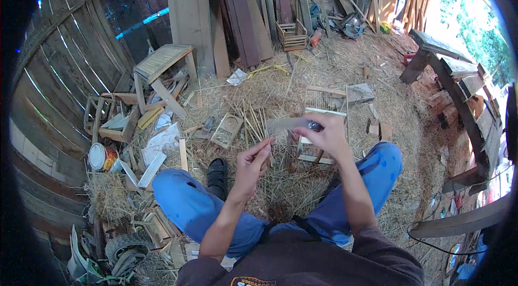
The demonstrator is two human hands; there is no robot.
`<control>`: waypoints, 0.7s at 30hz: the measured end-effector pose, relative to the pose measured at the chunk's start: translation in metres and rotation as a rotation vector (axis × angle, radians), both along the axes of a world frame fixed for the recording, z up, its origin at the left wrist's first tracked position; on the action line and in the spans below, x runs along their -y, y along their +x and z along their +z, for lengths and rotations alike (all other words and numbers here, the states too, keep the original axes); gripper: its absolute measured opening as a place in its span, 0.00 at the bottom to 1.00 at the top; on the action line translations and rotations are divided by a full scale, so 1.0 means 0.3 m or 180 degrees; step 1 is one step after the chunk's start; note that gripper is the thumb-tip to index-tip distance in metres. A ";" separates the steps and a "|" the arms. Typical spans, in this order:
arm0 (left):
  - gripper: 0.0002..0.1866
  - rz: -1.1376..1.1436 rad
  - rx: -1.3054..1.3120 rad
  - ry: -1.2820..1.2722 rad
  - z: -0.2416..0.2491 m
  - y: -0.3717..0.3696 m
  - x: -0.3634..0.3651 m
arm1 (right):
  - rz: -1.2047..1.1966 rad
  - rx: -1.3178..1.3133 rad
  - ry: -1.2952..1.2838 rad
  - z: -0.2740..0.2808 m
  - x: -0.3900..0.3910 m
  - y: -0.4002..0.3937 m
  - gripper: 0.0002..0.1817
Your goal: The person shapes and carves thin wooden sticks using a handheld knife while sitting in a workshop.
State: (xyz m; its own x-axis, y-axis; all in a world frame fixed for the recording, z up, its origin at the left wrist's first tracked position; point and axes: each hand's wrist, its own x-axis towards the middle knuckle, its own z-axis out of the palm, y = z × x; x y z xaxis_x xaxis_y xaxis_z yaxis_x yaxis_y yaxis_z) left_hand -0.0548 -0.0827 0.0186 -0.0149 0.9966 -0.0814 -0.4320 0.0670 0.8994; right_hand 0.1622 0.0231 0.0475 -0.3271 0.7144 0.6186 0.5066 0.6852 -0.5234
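Observation:
In front of me my right hand (326, 134) is closed around the dark handle of a knife with a broad, flat blade (286, 123). The blade points left, level with the floor. My left hand (253, 164) is pinched just below the blade's tip, and whatever sits between its fingers is too small to make out. Behind the left hand, a bundle of thin sticks (252, 119) lies on the straw. A small slatted wooden frame (310, 152) stands under my right hand, partly hidden by it. Left of the sticks rests a wooden block with a round hole (227, 129).
Straw and shavings cover the floor around my bent knees. A small wooden stool (163, 62) and a paint can (101, 156) stand left. Tall boards (237, 11) lean at the back, near a wooden crate (292, 36) and a circular saw (352, 26). A bench (458, 86) runs along the right.

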 end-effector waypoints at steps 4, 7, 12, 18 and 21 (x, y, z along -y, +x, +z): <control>0.17 0.0016 -0.0084 -0.0022 -0.002 0.003 0.003 | -0.0250 0.0013 -0.0081 0.007 0.016 0.009 0.19; 0.17 0.0042 -0.0173 0.0008 -0.009 -0.003 0.007 | -0.0008 0.0087 0.0196 0.002 0.037 -0.028 0.20; 0.16 0.0049 -0.0718 -0.0025 -0.053 0.015 0.017 | 0.0177 0.0205 0.0135 0.002 0.053 -0.041 0.19; 0.17 -0.0049 -0.0474 0.0039 -0.037 0.013 0.005 | 0.0073 0.0354 0.0348 -0.023 0.052 -0.040 0.20; 0.17 -0.0010 -0.0642 -0.0018 -0.038 0.010 0.016 | 0.0054 0.0422 0.0498 -0.021 0.042 -0.040 0.19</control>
State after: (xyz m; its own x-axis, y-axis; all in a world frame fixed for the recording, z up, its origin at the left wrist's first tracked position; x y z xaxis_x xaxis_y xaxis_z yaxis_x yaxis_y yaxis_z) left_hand -0.0518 -0.0874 0.0072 -0.0284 0.9962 -0.0827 -0.2430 0.0734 0.9673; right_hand 0.1501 0.0106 0.0411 -0.4243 0.6066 0.6723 0.5516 0.7619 -0.3394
